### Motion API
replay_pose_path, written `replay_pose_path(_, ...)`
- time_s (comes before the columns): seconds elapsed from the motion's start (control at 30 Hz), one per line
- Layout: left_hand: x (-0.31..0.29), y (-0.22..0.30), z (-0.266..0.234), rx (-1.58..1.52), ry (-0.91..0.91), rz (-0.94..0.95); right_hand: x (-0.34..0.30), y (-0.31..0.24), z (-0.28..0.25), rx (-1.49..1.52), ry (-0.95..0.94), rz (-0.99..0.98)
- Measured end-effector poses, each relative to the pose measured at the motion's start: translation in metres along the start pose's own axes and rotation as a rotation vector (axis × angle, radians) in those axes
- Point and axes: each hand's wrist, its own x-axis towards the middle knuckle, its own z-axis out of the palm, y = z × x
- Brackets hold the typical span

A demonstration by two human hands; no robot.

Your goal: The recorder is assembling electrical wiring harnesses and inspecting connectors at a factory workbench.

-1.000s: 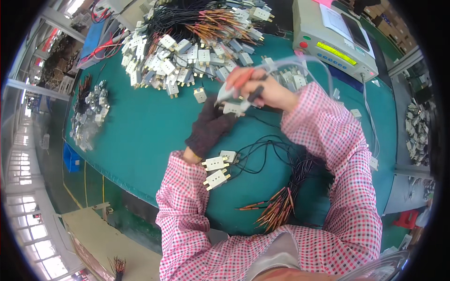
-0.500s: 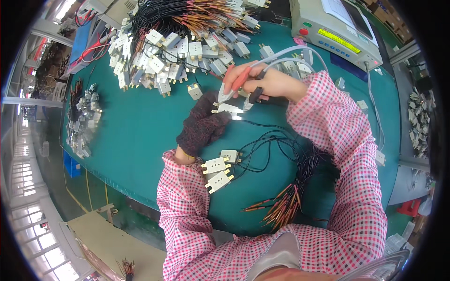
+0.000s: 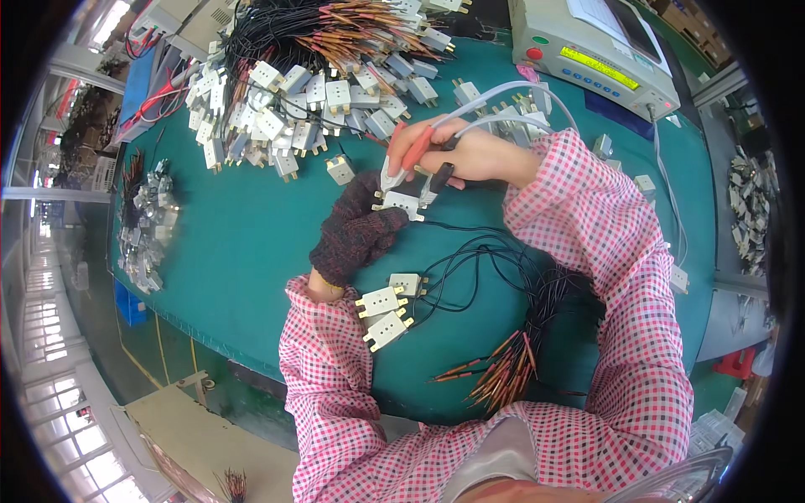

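The left hand (image 3: pixel 356 228) is clasping a white block (image 3: pixel 402 203) over the table (image 3: pixel 243 235) in its gloved fingers, while the right hand (image 3: pixel 480 158) is gripping a red clip (image 3: pixel 417 149) and a black clip (image 3: pixel 441 177) close to it. Three more blocks (image 3: pixel 381 302) are lying near the left sleeve (image 3: pixel 329 356).

Connector (image 3: pixel 401 204) between hands (image 3: pixel 356 228), heap (image 3: pixel 306 101) behind, tester (image 3: pixel 591 63) back right, pile (image 3: pixel 147 222) left, wire bundle (image 3: pixel 543 300) in front
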Motion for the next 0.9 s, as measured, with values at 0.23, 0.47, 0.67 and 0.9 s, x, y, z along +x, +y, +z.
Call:
replay_pose_path(0.23, 0.001, -0.003, -0.001, 0.058, -0.026, 0.024, 0.0, 0.002, 0.001, -0.087, 0.042, 0.056)
replay_pose_path(0.47, 0.003, -0.01, 0.003, 0.021, -0.035, 0.14, 0.003, 0.005, -0.002, 0.126, 0.096, -0.1)
replay_pose_path(0.67, 0.002, -0.002, 0.003, 0.097, -0.061, 0.086, 0.003, 0.007, 0.003, 0.091, 0.169, -0.116)
replay_pose_path(0.9, 0.002, -0.003, 0.007, 0.055, -0.032, 0.084, 0.004, 0.009, 0.004, 0.075, 0.171, -0.139)
